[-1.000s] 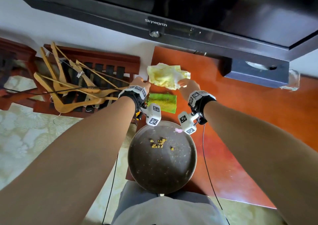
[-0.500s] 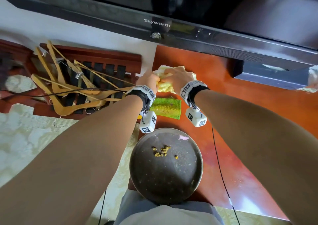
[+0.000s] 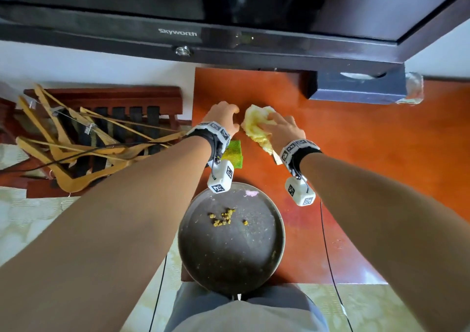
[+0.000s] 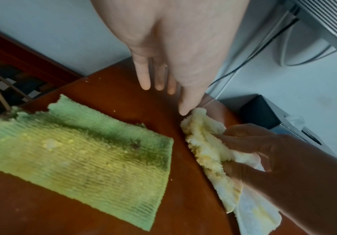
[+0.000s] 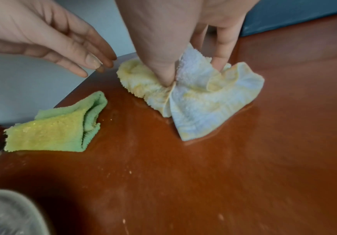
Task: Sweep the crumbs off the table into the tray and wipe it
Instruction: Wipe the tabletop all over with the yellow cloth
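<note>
A crumpled yellow-white cloth (image 3: pixel 254 124) lies on the red-brown table (image 3: pixel 356 153), and my right hand (image 3: pixel 276 125) grips it and presses it down. In the right wrist view the thumb and fingers of this hand (image 5: pixel 193 73) dig into the cloth (image 5: pixel 203 101). My left hand (image 3: pixel 229 118) hovers just left of the cloth with fingers (image 4: pixel 145 82) straight, holding nothing. A folded green cloth (image 3: pixel 234 153) lies under my left wrist. The round dark tray (image 3: pixel 231 255) sits at the table's near edge with a small heap of yellow crumbs (image 3: pixel 223 218). Tiny specks (image 5: pixel 130 172) dot the table.
A television (image 3: pixel 229 14) overhangs the back of the table. A dark blue box (image 3: pixel 356 87) stands at the back right. Wooden hangers (image 3: pixel 76 151) lie on a rack left of the table's edge. A thin cable (image 3: pixel 328 250) runs down the right side.
Both hands held the yellow cloth up and bunched it together. Now the left hand has let go, and the right hand holds the cloth down on the table.
</note>
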Demonstrator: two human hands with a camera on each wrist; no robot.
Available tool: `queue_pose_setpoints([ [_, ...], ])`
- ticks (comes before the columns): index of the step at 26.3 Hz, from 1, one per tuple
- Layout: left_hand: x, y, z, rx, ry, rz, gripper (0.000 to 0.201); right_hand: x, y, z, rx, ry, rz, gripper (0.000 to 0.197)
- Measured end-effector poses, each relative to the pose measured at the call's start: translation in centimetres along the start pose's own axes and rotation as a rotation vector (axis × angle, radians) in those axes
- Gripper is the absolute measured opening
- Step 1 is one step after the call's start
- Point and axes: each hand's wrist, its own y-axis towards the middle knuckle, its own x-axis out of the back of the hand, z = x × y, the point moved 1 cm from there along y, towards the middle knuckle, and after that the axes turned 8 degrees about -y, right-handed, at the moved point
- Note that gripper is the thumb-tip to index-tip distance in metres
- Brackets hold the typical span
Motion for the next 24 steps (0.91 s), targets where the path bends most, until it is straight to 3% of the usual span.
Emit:
queue_pose_setpoints([
  [6, -2.7, 0.2, -3.2, 0.072, 0.226, 0.106, 0.065, -2.1, -3.8, -4.5, -0.260, 0.072, -0.013, 0.058],
  [11, -5.3, 0.0, -4.5, 0.111, 0.289, 0.138, 0.099, -3.6, -6.6, -7.8, -0.471, 0.024, -0.095, 0.061],
  [16, -7.3, -0.4, -4.4, 0.164, 0.346, 0.202, 0.124, -3.9, -7.0, -10.8, -0.692, 0.263, -0.077, 0.052],
  [20, -8.0, -0.5, -4.4, 0.162, 0.361, 0.189, 0.133, -3.5, -5.5, -11.4, -0.698, 0.318, -0.030, 0.053],
  [24, -7.6, -0.5, -4.2, 0.152, 0.364, 0.187, 0.134, -2.1, -4.1, -10.1, -0.525, 0.255, 0.004, 0.049],
])
